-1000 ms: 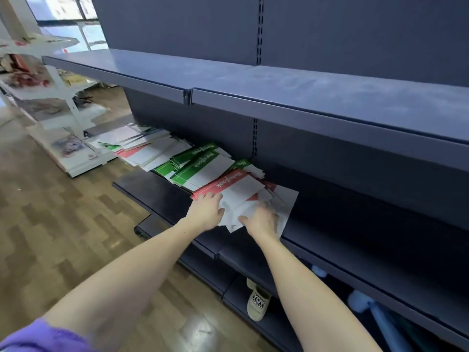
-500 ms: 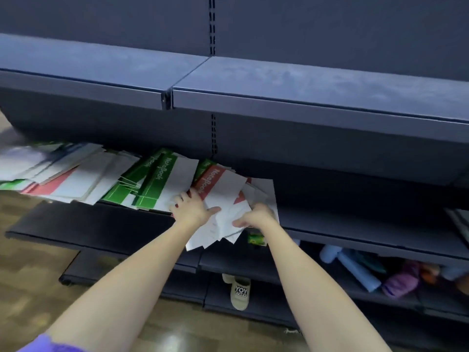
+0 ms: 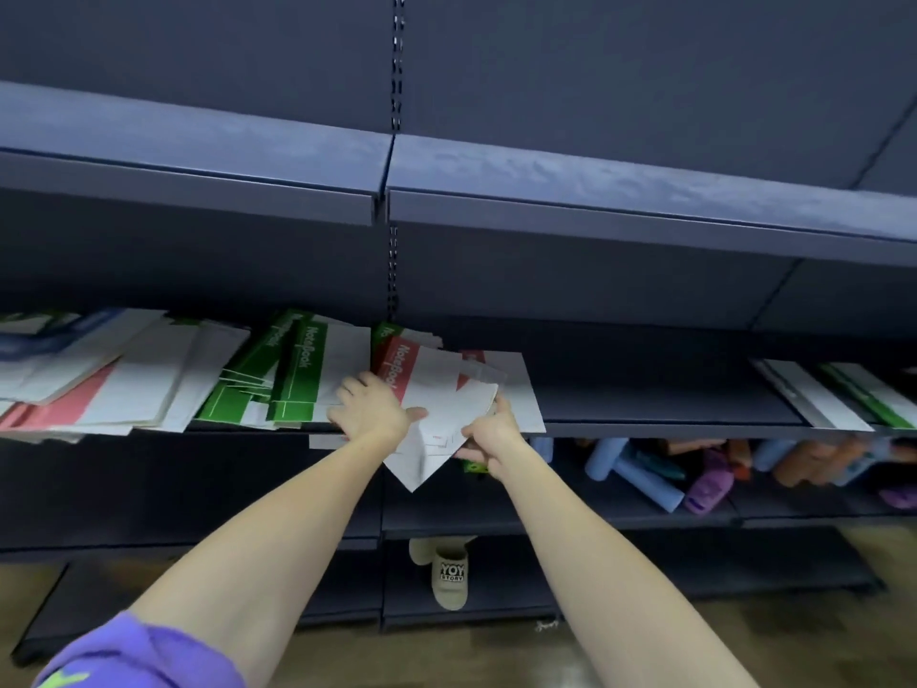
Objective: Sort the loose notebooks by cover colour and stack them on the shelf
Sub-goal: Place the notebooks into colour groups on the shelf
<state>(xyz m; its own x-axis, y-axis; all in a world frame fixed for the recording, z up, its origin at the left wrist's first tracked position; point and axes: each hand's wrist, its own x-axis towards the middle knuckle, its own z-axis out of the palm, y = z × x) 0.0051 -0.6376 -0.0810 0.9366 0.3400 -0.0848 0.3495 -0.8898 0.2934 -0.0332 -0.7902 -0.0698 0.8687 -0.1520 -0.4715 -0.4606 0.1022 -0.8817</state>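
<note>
Both bare arms stretched forward and up from the bottom of the view toward the middle shelf [image 3: 670, 423], a purple sleeve [image 3: 144, 655] showing at the left upper arm. Left hand [image 3: 369, 412] lay palm down with fingers loosely spread over the left edge of a red notebook stack [image 3: 436, 404], thumb reaching right across the white covers. Right hand [image 3: 489, 437] gripped the same stack at its near right side, fingers curled under, thumb on top. Stack sat skewed, its near corner hanging out past the shelf's front lip, topmost cover red-spined and marked "NoteBook". Just left of it, touching, lay green notebooks [image 3: 293, 374] fanned on the same shelf; further left, a loose heap [image 3: 99, 384] of white, red and blue covers. Far right on that shelf, well apart from the hands, lay more notebooks [image 3: 838, 394], white with a green edge. Top shelf [image 3: 620, 191] ran dark blue overhead. Lower shelf held blurred coloured rolls and shapes [image 3: 645, 474], blue, purple and orange, too indistinct to name. Bottom shelf carried a beige slipper [image 3: 449, 578] with a printed label.
</note>
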